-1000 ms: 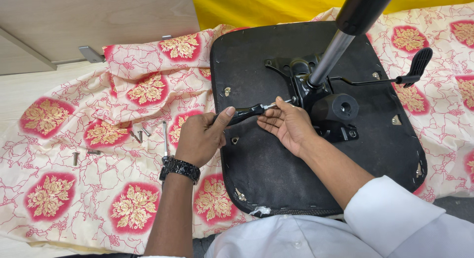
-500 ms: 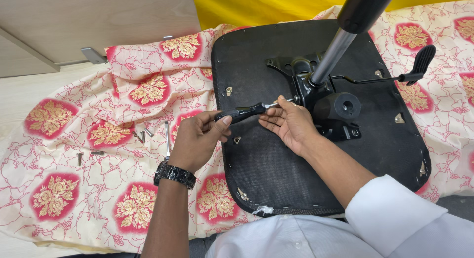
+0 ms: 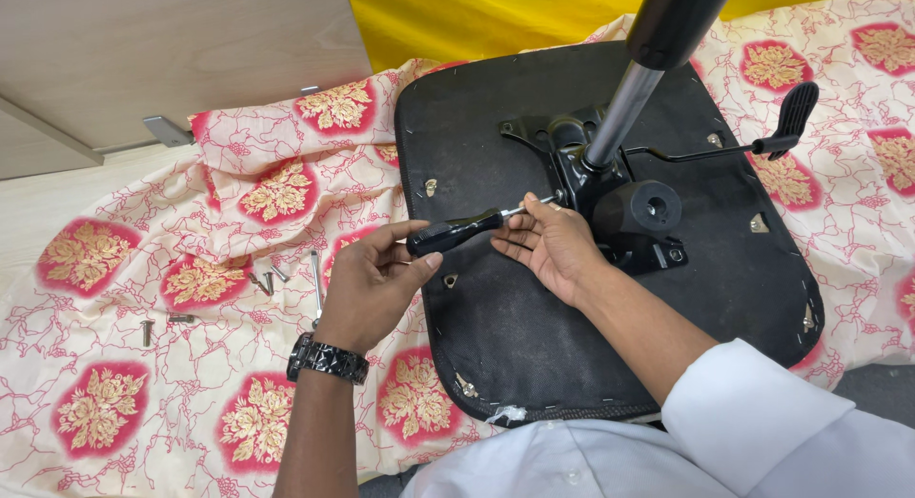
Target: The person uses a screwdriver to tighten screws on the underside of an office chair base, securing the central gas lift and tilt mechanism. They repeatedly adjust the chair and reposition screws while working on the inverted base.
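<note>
Black, the screwdriver (image 3: pixel 467 229) lies level over the upturned seat (image 3: pixel 534 345) on the floral cloth (image 3: pixel 143 365), tip at the metal bracket (image 3: pixel 581 169) near the seat's middle. My left hand (image 3: pixel 376 284) pinches its handle to turn it; right hand (image 3: pixel 553 245) fingers, loosely spread, steady the shaft. Loose bolts (image 3: pixel 272 279) wait on the cloth's left. No labels show.

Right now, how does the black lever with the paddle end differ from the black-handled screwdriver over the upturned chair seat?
The black lever with the paddle end sticks out from the metal mechanism with no hand on it; the black-handled screwdriver is held by the left hand and steadied by the right hand. The lever points right, the screwdriver's tip toward the mechanism. Both have thin metal shafts and black ends.
</note>
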